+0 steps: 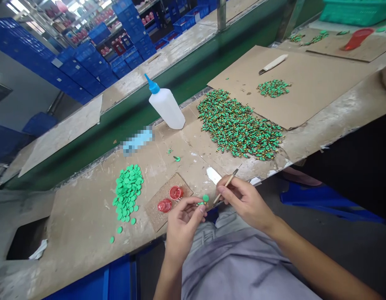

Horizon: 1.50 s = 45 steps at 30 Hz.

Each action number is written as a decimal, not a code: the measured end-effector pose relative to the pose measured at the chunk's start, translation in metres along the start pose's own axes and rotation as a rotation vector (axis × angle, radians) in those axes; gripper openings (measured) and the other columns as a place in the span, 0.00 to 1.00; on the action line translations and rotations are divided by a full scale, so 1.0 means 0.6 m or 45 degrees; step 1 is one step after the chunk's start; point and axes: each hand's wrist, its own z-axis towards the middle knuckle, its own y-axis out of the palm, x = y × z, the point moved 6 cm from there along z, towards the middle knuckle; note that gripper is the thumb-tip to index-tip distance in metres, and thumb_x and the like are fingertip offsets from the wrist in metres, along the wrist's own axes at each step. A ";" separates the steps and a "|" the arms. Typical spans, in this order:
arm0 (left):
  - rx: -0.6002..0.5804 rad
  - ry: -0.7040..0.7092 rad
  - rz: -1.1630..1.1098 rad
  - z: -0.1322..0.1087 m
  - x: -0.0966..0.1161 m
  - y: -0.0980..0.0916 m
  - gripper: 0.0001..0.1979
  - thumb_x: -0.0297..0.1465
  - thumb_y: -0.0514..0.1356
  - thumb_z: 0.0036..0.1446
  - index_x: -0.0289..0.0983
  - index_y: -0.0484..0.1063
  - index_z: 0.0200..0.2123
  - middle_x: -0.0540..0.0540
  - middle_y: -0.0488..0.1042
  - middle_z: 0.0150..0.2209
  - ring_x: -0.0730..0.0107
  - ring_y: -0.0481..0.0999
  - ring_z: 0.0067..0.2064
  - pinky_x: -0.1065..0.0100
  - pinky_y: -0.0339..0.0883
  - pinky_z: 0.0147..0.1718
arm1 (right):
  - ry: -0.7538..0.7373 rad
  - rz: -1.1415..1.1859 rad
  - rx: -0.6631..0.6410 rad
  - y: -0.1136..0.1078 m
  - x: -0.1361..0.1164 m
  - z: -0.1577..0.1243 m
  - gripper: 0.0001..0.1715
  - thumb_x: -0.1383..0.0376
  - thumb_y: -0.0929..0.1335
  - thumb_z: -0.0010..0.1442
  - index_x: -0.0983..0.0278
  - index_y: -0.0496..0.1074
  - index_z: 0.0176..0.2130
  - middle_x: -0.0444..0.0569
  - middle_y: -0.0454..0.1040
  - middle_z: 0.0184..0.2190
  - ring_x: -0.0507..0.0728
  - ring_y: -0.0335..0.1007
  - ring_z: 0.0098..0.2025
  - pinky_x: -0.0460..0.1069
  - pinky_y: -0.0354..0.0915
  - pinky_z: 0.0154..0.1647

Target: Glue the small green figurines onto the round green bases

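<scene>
My left hand pinches a small green piece up close, just apart from my right hand, whose wooden-handled pick points toward it. Loose green discs lie within easy reach along the counter's near edge.

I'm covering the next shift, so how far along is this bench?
The big heap of green-and-gold pieces looks finished. In hand: the left hand pinches a small green piece, and the right hand holds a thin stick. Left: probably the pile of loose green discs.
</scene>
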 end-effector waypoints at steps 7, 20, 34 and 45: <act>-0.086 -0.371 -0.737 -0.016 -0.019 0.003 0.15 0.35 0.74 0.52 0.35 0.74 0.35 0.47 0.79 0.32 0.80 0.71 0.26 0.79 0.65 0.25 | 0.147 0.094 0.011 0.000 0.002 -0.007 0.20 0.53 0.74 0.64 0.61 0.69 0.48 0.39 0.75 0.24 0.52 0.72 0.25 0.45 0.69 0.26; -0.239 -0.533 -0.918 -0.064 0.017 0.011 0.26 0.45 0.77 0.41 0.38 0.66 0.28 0.47 0.76 0.28 0.79 0.66 0.21 0.75 0.58 0.18 | -0.338 -0.216 -0.118 0.011 -0.025 -0.028 0.15 0.68 0.71 0.68 0.56 0.78 0.53 0.45 0.84 0.38 0.54 0.82 0.36 0.47 0.77 0.39; 0.191 0.473 0.084 -0.074 0.063 -0.027 0.07 0.22 0.66 0.63 0.41 0.79 0.41 0.46 0.83 0.40 0.66 0.84 0.42 0.65 0.81 0.42 | -0.331 -0.288 0.038 -0.013 -0.016 -0.037 0.17 0.72 0.70 0.67 0.56 0.77 0.53 0.48 0.85 0.41 0.57 0.83 0.38 0.53 0.79 0.42; 0.150 0.502 0.857 -0.009 0.047 0.033 0.10 0.20 0.60 0.65 0.39 0.75 0.46 0.43 0.81 0.45 0.64 0.82 0.47 0.64 0.81 0.47 | -0.426 -0.528 0.028 -0.037 -0.007 -0.017 0.20 0.77 0.69 0.65 0.57 0.75 0.51 0.47 0.82 0.34 0.56 0.80 0.33 0.51 0.74 0.33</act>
